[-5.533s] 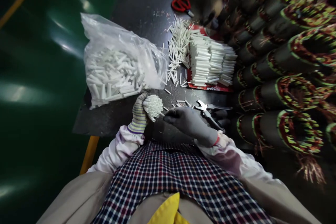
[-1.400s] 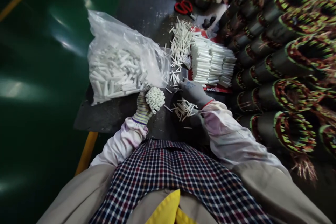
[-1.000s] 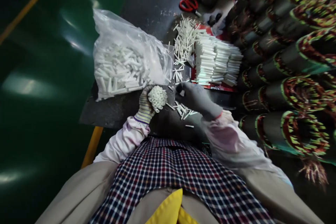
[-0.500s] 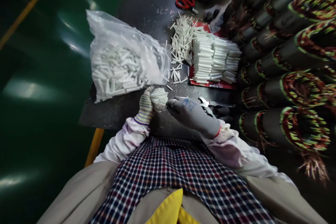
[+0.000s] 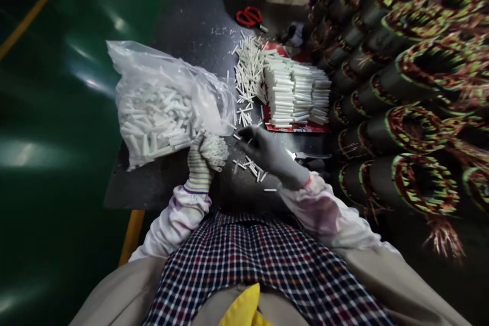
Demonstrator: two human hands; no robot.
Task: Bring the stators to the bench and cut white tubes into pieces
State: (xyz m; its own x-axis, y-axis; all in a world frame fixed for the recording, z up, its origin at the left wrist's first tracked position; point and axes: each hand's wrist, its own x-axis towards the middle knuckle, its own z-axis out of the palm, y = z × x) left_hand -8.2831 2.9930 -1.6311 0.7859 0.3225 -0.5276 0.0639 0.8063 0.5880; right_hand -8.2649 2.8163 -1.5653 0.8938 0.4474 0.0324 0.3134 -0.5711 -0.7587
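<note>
My left hand (image 5: pixel 198 164), in a striped glove, is closed around a bundle of short white tubes (image 5: pixel 214 151). To its right, my right hand (image 5: pixel 267 153) in a grey glove is over the table with its fingers partly spread, blurred by motion. Several loose white tubes (image 5: pixel 252 166) lie on the dark table just below its fingers. A clear plastic bag (image 5: pixel 160 99) full of white tubes lies behind my left hand. Beyond my right hand are a loose heap of thin tubes (image 5: pixel 250 69) and neatly stacked rows of white tubes (image 5: pixel 298 91) on a red sheet.
Red-handled scissors (image 5: pixel 249 17) lie at the table's far side. A metal tool (image 5: pixel 311 156) lies partly behind my right hand. Rows of wound motor stators (image 5: pixel 424 183) with copper wire ends line the right. The dark table (image 5: pixel 191 20) borders a green floor on the left.
My right hand has moved away from the bundle and its fingers have opened. Several loose tubes now lie on the table beneath it. My left hand still grips the bundle. The view has shifted.
</note>
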